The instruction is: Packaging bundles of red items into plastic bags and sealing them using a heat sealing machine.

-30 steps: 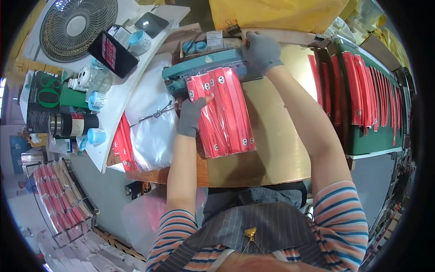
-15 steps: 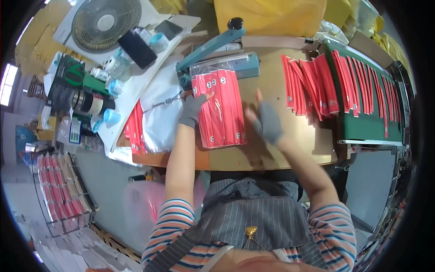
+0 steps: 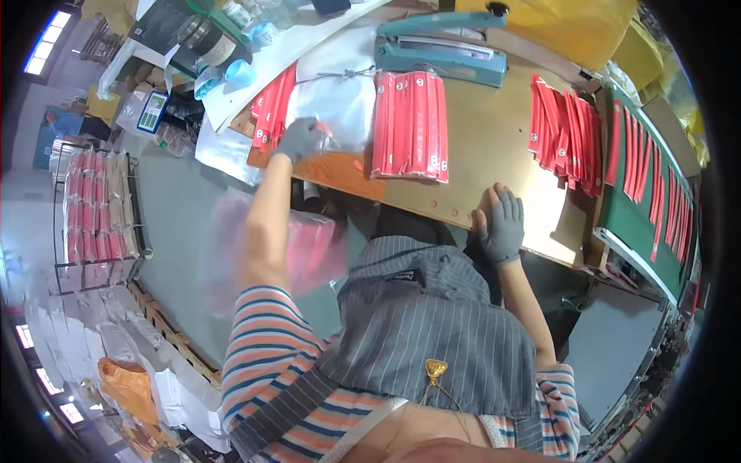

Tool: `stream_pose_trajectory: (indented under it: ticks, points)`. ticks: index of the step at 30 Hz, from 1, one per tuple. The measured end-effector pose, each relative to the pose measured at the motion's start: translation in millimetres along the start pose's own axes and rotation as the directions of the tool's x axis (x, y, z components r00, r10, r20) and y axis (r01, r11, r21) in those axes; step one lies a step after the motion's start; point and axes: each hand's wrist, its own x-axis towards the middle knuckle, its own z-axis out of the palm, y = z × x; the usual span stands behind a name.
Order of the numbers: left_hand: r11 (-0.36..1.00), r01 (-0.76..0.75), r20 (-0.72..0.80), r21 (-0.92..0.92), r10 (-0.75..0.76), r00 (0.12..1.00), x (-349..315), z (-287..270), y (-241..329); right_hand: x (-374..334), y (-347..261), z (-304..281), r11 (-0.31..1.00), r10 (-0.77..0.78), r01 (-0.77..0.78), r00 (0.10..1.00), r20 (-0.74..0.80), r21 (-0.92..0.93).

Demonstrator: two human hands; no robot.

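At the far left of the frame, a wire rack [image 3: 96,208] holds rows of red and tan packets, and an orange bag [image 3: 127,390] lies at the lower left. At the upper left, a black thermos [image 3: 207,42] and light blue rolls [image 3: 240,73] sit on a white tabletop. Just to their right, red strips [image 3: 270,112] lie at an angle near the edge of the brown worktable [image 3: 478,154].

The person's left hand [image 3: 299,139], in a grey glove, is in front of these strips, left of the frame's centre. Its fingers are bent and blurred; whether they pinch anything cannot be told. Below, a pinkish see-through bag [image 3: 318,241] hangs partly behind the forearm, red showing inside. A stack of clear bags [image 3: 340,108], tied with dark cord, lies beside the hand.

The film-wrapped red packet [image 3: 409,127] lies flat on the worktable at upper centre, apart from both hands and just below a teal sealer [image 3: 440,58], whose lever is raised.

Right of centre, the right hand [image 3: 503,228] lies by the table's front edge, fingers extended, thumb apart, nothing gripped. Further right come a fanned row of red strips and a green board [image 3: 610,208] bearing more strips.
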Motion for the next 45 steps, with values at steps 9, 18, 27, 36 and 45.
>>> stream_pose_trajectory:
  ticks: [9, 18, 27, 36, 45]
  points:
    - [0.656, -0.172, 0.015, -0.735, 0.269, 0.963, -61.6, 35.6, 215.6, 57.2, -36.6, -27.6, 0.26, 0.335, -0.39, 0.894, 0.296, 0.883]
    - [-0.07, 0.439, 0.411, -0.896, 0.241, 0.879, -102.9, 76.8, 250.0, 55.2, 7.2, -23.7, 0.698, 0.515, -0.419, 0.857, 0.0, 0.581]
    - [0.456, -0.401, -0.187, -0.794, 0.444, 0.876, -66.3, 68.2, 242.3, -14.3, 64.3, 7.1, 0.961, 0.093, -0.011, 0.954, -0.284, 0.276]
    - [0.91, -0.399, -0.177, 0.115, 0.414, 0.893, 55.6, 235.8, 225.3, -28.4, 56.3, 11.9, 0.99, 0.112, -0.076, 0.938, -0.327, 0.122]
    - [0.868, -0.426, -0.271, 0.256, 0.487, 0.83, 64.8, 255.4, 226.1, -26.3, 62.0, 21.0, 0.985, 0.124, -0.075, 0.937, -0.326, 0.158]
